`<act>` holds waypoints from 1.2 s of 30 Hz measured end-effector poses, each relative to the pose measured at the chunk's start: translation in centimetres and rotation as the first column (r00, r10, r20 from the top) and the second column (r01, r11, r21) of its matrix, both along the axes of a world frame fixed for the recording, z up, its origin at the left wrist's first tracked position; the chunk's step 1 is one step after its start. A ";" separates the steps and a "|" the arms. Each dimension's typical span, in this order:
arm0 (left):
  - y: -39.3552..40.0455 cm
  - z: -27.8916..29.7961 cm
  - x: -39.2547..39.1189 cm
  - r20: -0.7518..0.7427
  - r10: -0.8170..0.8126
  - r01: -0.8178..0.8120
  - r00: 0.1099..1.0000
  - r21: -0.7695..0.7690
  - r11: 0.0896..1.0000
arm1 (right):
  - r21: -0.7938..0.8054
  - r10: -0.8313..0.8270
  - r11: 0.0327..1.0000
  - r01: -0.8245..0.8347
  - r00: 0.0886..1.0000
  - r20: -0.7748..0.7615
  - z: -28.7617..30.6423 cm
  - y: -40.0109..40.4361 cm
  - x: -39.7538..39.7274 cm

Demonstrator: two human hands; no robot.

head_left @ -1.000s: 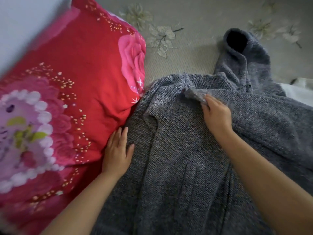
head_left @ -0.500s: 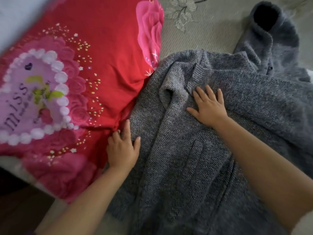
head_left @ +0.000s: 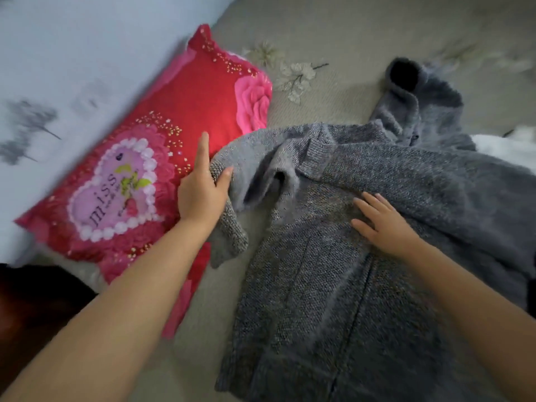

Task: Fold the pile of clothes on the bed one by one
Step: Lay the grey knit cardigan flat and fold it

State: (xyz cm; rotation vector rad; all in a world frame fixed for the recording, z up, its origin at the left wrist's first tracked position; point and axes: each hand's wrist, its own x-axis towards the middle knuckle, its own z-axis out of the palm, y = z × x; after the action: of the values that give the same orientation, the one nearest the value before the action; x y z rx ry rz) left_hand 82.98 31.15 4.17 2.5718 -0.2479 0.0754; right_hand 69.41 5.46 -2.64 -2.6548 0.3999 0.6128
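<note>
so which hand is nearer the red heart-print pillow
Left. The left hand grips the grey knitted sweater edge right beside the red heart-print pillow; the right hand lies flat mid-sweater, farther away.

A home bedroom: a red pillow [head_left: 162, 158] lies on a beige flowered bedsheet [head_left: 333, 39].

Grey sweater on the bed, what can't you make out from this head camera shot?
- Grey sweater: hem cut off by the bottom edge; right side by the right edge.
- Left hand: fingers under the knit, hidden.
- White item: blurred, partly covered by the sweater.
- Pillow: small print beneath "miss" unreadable.
</note>
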 end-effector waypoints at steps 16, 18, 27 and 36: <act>-37.3 5.0 -14.4 -0.623 -0.598 0.117 0.504 -0.637 0.762 | 0.416 -0.820 0.561 0.716 0.549 0.162 5.6 -14.7 -25.8; -37.3 2.0 -15.0 -0.574 -0.571 0.132 0.586 -0.628 0.767 | 0.450 -0.866 0.492 0.745 0.474 0.162 4.3 -14.6 -26.8; -26.8 -6.8 -6.8 -0.422 -0.433 0.539 0.796 0.169 0.825 | 0.204 -0.667 0.738 0.643 0.651 0.363 0.0 -13.8 -19.0; -24.2 -9.7 6.9 -0.274 -0.624 0.681 0.732 0.252 0.688 | -0.201 -0.606 0.709 0.676 0.730 0.317 -1.9 -19.0 -8.5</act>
State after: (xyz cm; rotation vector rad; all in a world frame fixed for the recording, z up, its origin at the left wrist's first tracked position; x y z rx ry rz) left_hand 89.88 6.94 -5.49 2.6257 -1.2003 -0.4936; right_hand 60.96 -13.50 -4.55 -2.5432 1.3775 0.0090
